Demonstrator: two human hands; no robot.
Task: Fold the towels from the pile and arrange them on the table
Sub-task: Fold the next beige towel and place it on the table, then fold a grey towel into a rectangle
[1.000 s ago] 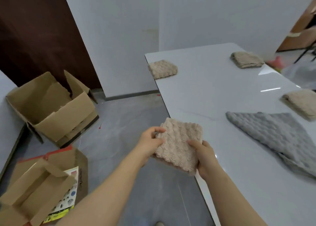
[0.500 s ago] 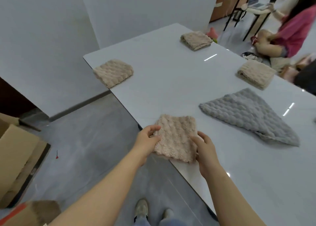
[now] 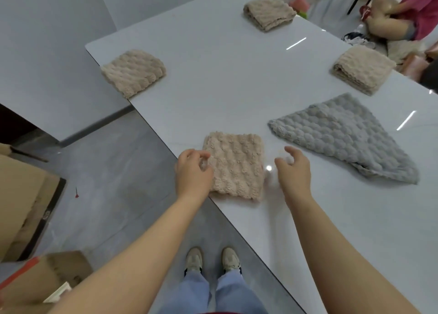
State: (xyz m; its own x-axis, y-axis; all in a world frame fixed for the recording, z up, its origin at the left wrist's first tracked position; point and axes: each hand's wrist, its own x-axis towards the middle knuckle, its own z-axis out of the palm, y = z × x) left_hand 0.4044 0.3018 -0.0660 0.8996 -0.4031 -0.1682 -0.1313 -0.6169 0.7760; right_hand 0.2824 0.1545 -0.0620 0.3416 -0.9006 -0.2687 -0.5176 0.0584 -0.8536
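Folded towel (image 3: 234, 164) lies on table (image 3: 225, 88) between left hand (image 3: 193, 173) and right hand (image 3: 294, 169).

Four folded beige towels lie apart on the table (image 3: 225, 81): near towel (image 3: 234, 165), left towel (image 3: 134, 72), far towel (image 3: 269, 12), right towel (image 3: 362, 69). The grey towel (image 3: 343, 138) lies unfolded.

White table (image 3: 225, 76) — four beige towels (image 3: 234, 164), grey towel (image 3: 343, 138)

Bright, even indoor light. Short white streaks of glare lie on the glossy table (image 3: 213, 88), toward its right side. Shadows are faint. Wide-angle bending curves the table's edges; slight motion blur.
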